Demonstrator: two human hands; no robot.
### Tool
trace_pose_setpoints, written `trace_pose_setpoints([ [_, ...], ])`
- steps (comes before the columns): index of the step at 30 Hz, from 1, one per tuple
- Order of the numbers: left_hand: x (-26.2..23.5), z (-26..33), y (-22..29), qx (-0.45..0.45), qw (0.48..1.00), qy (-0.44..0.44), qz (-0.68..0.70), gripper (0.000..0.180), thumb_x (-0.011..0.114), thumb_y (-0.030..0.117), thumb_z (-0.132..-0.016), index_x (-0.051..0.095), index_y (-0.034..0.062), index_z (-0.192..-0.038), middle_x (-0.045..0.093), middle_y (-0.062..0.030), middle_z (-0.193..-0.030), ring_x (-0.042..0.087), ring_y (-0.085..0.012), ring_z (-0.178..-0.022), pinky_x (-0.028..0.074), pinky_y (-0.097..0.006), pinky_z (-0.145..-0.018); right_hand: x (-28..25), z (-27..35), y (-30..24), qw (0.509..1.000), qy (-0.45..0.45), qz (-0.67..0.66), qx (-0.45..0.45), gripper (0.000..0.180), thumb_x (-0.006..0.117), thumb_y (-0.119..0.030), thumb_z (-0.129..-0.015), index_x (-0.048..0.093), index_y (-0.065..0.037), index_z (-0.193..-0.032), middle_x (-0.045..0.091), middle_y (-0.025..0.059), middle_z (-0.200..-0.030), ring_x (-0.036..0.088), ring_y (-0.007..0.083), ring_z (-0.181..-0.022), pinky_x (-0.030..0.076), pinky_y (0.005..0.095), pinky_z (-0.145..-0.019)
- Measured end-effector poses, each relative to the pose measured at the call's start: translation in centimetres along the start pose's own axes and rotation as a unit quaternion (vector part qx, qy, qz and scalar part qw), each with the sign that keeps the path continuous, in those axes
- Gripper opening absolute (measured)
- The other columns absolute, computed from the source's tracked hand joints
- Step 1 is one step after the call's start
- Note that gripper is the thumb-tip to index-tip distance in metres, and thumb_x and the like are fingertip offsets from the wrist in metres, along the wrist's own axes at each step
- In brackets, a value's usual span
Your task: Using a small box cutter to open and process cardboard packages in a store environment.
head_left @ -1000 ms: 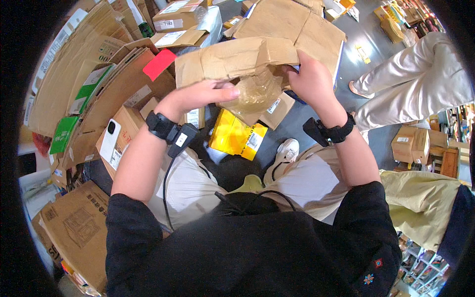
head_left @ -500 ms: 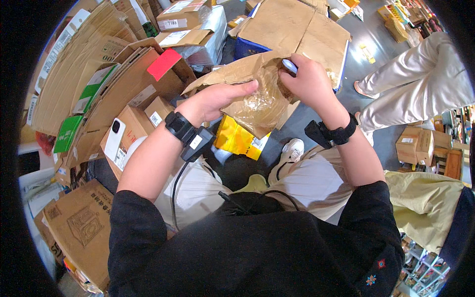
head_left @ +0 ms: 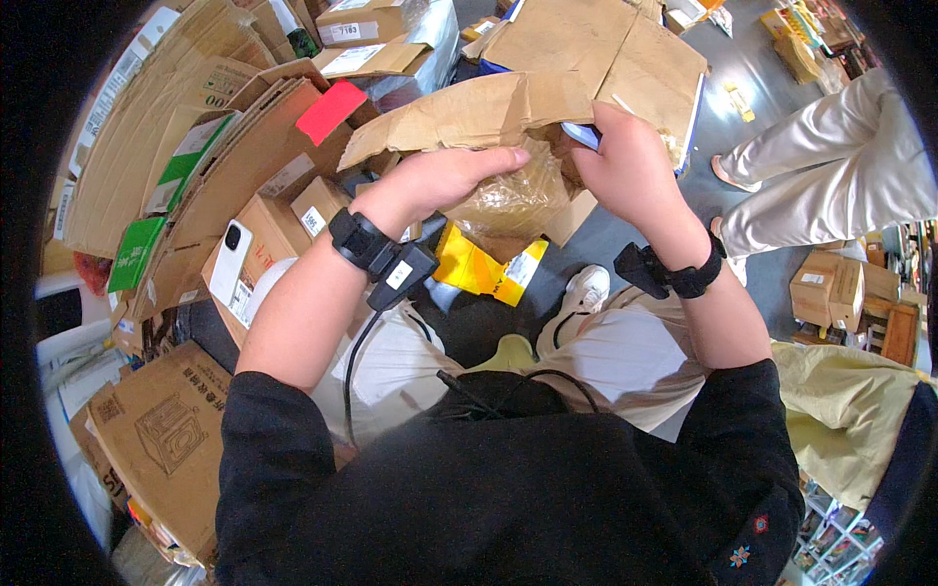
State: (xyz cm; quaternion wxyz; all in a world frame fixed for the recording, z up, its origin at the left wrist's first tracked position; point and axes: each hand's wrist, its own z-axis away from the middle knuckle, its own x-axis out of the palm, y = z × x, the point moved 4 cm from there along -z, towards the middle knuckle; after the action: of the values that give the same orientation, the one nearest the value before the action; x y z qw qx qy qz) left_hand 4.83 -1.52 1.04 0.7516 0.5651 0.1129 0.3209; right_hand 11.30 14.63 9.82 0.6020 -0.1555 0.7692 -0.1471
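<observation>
A torn, creased piece of brown cardboard packaging is up in front of me, with shiny clear tape across its wrinkled near side. My left hand grips it from the left, thumb pressed on top and fingers underneath, mostly hidden. At its right end my right hand is closed in a fist around a small blue-and-white object. Only one end of that object shows, so its kind is unclear. Whether the right fingers also hold the cardboard is hidden.
A yellow package lies on the floor below the cardboard. Flattened cartons lean at the left, near a white phone on a box. A large carton stands ahead. Another person's legs are at the right.
The cardboard's far edge has risen and spread, exposing more of the taped part beneath. My right hand has moved slightly right and turned; my left thumb has slid a little to the right.
</observation>
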Motion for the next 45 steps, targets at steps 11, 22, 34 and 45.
trace_pose_setpoints([
  [11,-0.9,0.6,0.6,-0.034,0.982,0.075,0.172,0.039,0.062,0.030,-0.094,0.062,-0.0019,-0.117,0.068,-0.0077,-0.108,0.066,-0.0144,-0.094,0.053,-0.027,-0.084,-1.9,-0.4,1.5,0.986,0.155,-0.016,-0.067,0.028,0.072,-0.024,-0.081,0.068,-0.008,-0.103,0.067,0.0127,-0.087,0.066,0.0327,-0.085,0.053,0.0404,-0.071],
  [22,-0.1,0.6,1.2,0.007,0.986,0.062,0.156,0.037,0.062,0.028,-0.095,0.062,-0.0008,-0.118,0.068,-0.0073,-0.108,0.066,-0.0151,-0.095,0.052,-0.028,-0.087,0.6,0.5,-0.3,0.996,0.046,-0.028,-0.072,0.021,0.071,-0.022,-0.080,0.070,-0.012,-0.098,0.065,0.0098,-0.089,0.064,0.0326,-0.081,0.052,0.0393,-0.069],
  [34,-0.3,0.4,0.8,0.084,0.995,0.020,0.044,0.038,0.061,0.024,-0.095,0.057,0.0014,-0.125,0.065,-0.0061,-0.114,0.063,-0.0151,-0.100,0.052,-0.030,-0.088,1.0,-0.1,0.7,0.995,-0.002,-0.069,-0.067,0.015,0.069,-0.015,-0.080,0.067,-0.008,-0.093,0.064,0.0126,-0.088,0.063,0.0346,-0.082,0.051,0.0407,-0.070],
  [45,-0.1,0.8,1.1,0.057,0.988,0.033,0.143,0.038,0.061,0.025,-0.095,0.058,0.0008,-0.124,0.066,-0.0067,-0.113,0.063,-0.0137,-0.097,0.051,-0.028,-0.085,0.9,0.2,-0.2,0.996,0.014,0.017,-0.083,0.022,0.063,0.001,-0.078,0.059,-0.007,-0.099,0.062,0.0116,-0.095,0.063,0.0356,-0.088,0.051,0.0406,-0.073],
])
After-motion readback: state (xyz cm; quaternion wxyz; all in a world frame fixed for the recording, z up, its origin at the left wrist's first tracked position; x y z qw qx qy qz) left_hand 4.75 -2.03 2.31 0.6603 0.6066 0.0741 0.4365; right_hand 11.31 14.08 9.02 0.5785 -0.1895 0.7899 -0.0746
